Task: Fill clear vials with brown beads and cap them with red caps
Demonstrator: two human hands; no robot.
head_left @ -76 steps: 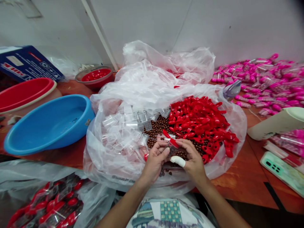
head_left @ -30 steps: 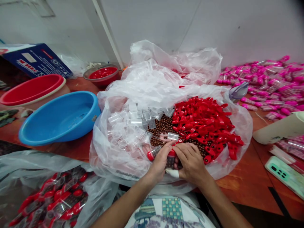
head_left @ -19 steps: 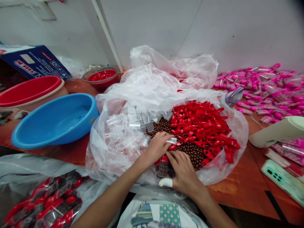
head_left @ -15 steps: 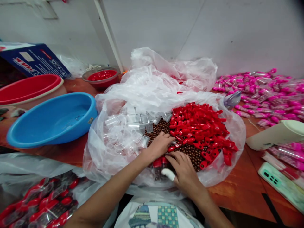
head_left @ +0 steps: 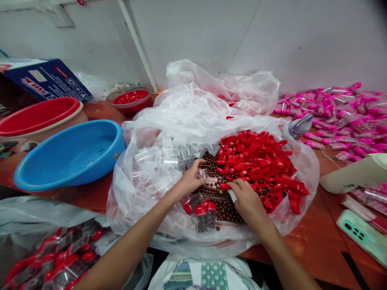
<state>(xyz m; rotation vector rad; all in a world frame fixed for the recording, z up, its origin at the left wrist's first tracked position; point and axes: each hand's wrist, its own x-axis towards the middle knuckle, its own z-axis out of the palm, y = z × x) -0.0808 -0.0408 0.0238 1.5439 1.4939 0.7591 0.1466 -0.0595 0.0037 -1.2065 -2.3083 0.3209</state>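
Observation:
My left hand [head_left: 190, 179] is closed around a small clear plastic tube [head_left: 202, 174] above the brown beads [head_left: 223, 203]. My right hand [head_left: 247, 198], its thumb wrapped in white, pinches a red plastic cap [head_left: 224, 186] just right of the tube; the two pieces are apart. Several red-capped tubes with brown beads inside [head_left: 201, 219] lie nearer to me, below my left hand. Loose clear tubes [head_left: 163, 161] are heaped on the left of the plastic sheet. A large pile of red caps [head_left: 254, 155] is on the right, beside my right hand.
A blue basin [head_left: 69, 157] and a red basin [head_left: 39, 117] stand at left, a bowl of red pieces [head_left: 130, 98] behind. Bagged filled tubes [head_left: 66, 262] lie front left. Pink-capped tubes [head_left: 338, 117], a pale bottle [head_left: 356, 173] and a phone [head_left: 363, 235] are at right.
My hands have moved apart from the middle of the beads. The left now has a clear tube and the right a red cap. Another capped tube lies by the front ones.

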